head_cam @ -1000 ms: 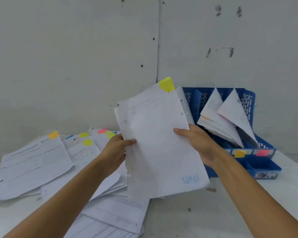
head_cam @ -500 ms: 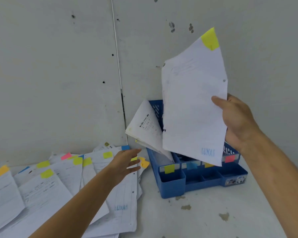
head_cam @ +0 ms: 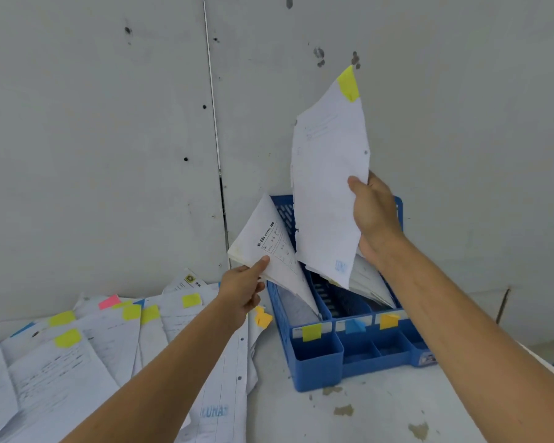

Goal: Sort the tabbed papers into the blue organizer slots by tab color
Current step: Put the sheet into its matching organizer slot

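Your right hand (head_cam: 373, 219) has its grip closed on the yellow-tabbed paper (head_cam: 328, 187), upright above the blue organizer (head_cam: 317, 362). Your left hand (head_cam: 242, 290) pinches the filed papers (head_cam: 269, 247) leaning at its left end, behind the yellow label (head_cam: 312, 331).

Your backdrop: a marked grey wall above a scuffed white table.
Ahead of you, the matte pale grey wall (head_cam: 109, 155) is split by a thin vertical seam (head_cam: 214, 123) that darkens toward its lower end. Small dark spots (head_cam: 128, 30) dot the panel left of it, and smudged grey blotches (head_cam: 319, 55) sit high on the right panel. Low on the right, a short slanted dark streak (head_cam: 503, 306) marks the wall. The white tabletop (head_cam: 301, 420) below you carries a few brownish chipped patches (head_cam: 343, 410).
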